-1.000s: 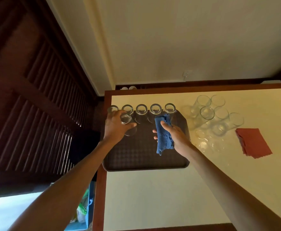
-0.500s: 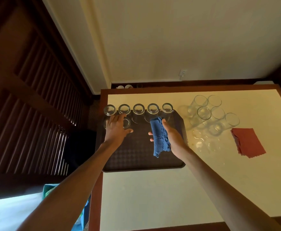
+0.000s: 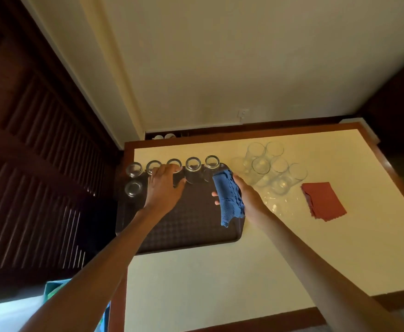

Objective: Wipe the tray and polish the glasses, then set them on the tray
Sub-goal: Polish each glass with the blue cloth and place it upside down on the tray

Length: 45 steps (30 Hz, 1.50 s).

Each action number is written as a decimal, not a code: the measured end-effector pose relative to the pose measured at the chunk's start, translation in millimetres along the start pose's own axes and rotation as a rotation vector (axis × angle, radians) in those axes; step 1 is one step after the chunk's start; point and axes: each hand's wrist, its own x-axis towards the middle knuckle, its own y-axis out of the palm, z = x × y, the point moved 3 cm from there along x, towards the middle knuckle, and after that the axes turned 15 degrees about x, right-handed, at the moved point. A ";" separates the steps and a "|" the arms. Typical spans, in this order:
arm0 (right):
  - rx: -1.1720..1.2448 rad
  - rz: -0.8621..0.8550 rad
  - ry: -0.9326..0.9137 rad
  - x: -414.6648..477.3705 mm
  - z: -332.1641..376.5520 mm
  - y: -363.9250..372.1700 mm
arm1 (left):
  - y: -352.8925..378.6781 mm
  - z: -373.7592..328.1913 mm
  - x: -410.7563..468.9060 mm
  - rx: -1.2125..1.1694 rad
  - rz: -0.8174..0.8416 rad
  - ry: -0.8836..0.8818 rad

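— Where do the tray and glasses sit?

— I see the dark tray at the left end of the table. A row of five glasses stands upside down along its far edge, and a sixth glass stands just in front of the leftmost one.

— And the hands?

— My view has the left hand over the tray, fingers loosely extended to the row's middle and thumb out; I cannot tell whether it touches the glass. The right hand grips a blue cloth above the tray's right edge.

— Beyond that?

— A cluster of glasses stands on the table right of the tray, and a red cloth lies flat beside them.
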 end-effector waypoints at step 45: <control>-0.771 -0.230 -0.507 -30.6 225.8 -273.9 | 88.1 -365.4 47.5 -0.284 0.216 -0.012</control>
